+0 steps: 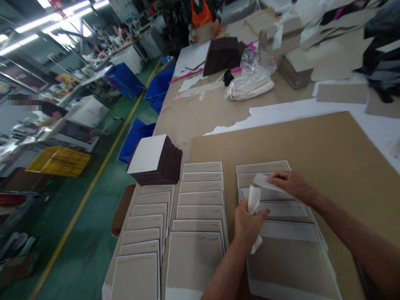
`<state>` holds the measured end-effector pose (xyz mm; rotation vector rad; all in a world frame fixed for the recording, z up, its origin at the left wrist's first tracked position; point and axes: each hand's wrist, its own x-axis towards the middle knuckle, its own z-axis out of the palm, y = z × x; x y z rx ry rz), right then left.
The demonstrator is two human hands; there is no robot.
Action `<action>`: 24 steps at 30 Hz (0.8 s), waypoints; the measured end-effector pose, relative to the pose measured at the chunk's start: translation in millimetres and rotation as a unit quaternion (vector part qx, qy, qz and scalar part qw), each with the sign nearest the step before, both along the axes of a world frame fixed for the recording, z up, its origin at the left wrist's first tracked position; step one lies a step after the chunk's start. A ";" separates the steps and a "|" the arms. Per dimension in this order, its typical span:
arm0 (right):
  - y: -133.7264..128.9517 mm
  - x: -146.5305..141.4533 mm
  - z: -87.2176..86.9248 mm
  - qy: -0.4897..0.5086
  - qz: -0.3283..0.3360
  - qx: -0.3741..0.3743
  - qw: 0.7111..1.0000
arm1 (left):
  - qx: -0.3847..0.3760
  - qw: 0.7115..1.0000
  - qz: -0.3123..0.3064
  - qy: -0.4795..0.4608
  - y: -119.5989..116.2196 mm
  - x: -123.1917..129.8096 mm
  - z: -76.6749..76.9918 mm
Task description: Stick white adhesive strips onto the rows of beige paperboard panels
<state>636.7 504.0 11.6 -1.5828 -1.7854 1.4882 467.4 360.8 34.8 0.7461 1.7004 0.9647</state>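
Observation:
My left hand (249, 225) is closed around a curled bundle of white strips (254, 198), whose lower end shows below the palm. Between the fingertips of my right hand (290, 185) is the end of one white strip (264, 181), which reaches back to the bundle. Both hands hover over the right-hand column of overlapping beige panels (287, 256) with pale edges. White bands lie across some of these panels. To the left are a middle column of similar panels (195, 250) and a further column (137, 271) at the table's edge.
A stack of dark-edged boards (148, 154) with a white top stands behind the left column. Farther back are a plastic-wrapped bundle (250, 81), a dark stack (221, 56) and cardboard pieces (296, 66). Across the table, a person in an orange apron (201, 16) holds a board. Blue crates (159, 89) line the aisle.

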 end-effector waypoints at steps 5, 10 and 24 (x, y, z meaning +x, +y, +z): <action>24.3 -31.6 -4.3 -0.080 0.119 0.054 0.988 | 0.013 0.922 -0.165 0.351 15.5 -1.5 -7.3; 37.7 -51.5 -9.8 -0.112 0.179 0.049 0.976 | 0.030 0.888 -0.199 0.413 33.8 0.3 -17.9; 50.4 -63.8 -28.6 -0.152 0.203 0.073 0.965 | -0.027 0.878 -0.213 0.428 50.2 -2.3 -47.4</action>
